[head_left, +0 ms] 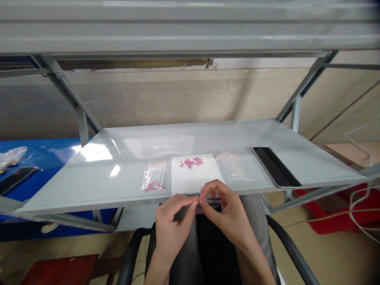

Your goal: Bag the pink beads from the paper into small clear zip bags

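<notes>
My left hand point(177, 221) and my right hand point(222, 206) meet just off the table's front edge, thumbs and forefingers pinched tip to tip. Between and below the fingers shows what looks like a small clear plastic bag point(211, 201) with a pinkish edge, mostly hidden by the fingers. Beyond them a white sheet point(192, 180) lies on the table, with a loose cluster of small pink beads point(191, 162) near its far edge. To its left rests a clear zip bag point(154, 176) with several pink pieces at the bottom. Flat clear zip bags point(236, 168) lie to its right.
A dark-screened tablet point(276, 166) lies on the right of the grey table point(89, 178). Metal struts point(69, 91) and a shelf overhead frame the workspace. Chair armrests point(292, 249) flank my legs. A blue surface with a phone point(18, 178) is at left, a red crate point(329, 213) at right.
</notes>
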### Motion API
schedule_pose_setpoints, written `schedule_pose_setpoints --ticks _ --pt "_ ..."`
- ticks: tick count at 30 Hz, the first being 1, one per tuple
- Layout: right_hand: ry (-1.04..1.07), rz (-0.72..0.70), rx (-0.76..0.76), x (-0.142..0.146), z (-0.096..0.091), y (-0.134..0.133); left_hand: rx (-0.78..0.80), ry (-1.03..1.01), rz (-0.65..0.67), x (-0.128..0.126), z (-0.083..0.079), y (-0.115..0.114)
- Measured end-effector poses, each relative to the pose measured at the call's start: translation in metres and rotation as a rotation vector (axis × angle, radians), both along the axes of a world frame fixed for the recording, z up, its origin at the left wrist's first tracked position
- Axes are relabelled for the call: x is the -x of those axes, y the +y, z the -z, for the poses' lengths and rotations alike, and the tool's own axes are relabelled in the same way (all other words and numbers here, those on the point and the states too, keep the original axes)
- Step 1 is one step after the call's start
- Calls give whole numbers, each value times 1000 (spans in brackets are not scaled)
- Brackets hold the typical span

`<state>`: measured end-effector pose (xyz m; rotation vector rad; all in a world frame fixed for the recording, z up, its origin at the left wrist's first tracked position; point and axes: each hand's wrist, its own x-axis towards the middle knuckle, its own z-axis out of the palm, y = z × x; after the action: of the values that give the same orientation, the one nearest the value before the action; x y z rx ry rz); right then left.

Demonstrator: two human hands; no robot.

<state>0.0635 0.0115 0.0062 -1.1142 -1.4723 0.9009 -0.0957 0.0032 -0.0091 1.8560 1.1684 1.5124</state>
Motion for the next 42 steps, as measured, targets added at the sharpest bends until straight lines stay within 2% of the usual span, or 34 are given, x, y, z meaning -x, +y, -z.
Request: schedule_pose_setpoints --ticks 5,12,20,30,38,42 --pt "36 -5 14 -3 3 2 -15 -22 -50 3 0 0" --pt "74 7 8 0 6 3 21 -35 -19 4 2 0" --pt "251 -36 30 0 5 4 53 -48 -61 7 2 -1" --pt "328 -37 44 -4 7 6 22 -24 -100 11 -2 -3" --pt "315 36 41 -6 10 6 8 -6 -104 12 -3 -4" --pt "303 -10 22 -3 9 5 -12 -25 -130 16 -2 -3"
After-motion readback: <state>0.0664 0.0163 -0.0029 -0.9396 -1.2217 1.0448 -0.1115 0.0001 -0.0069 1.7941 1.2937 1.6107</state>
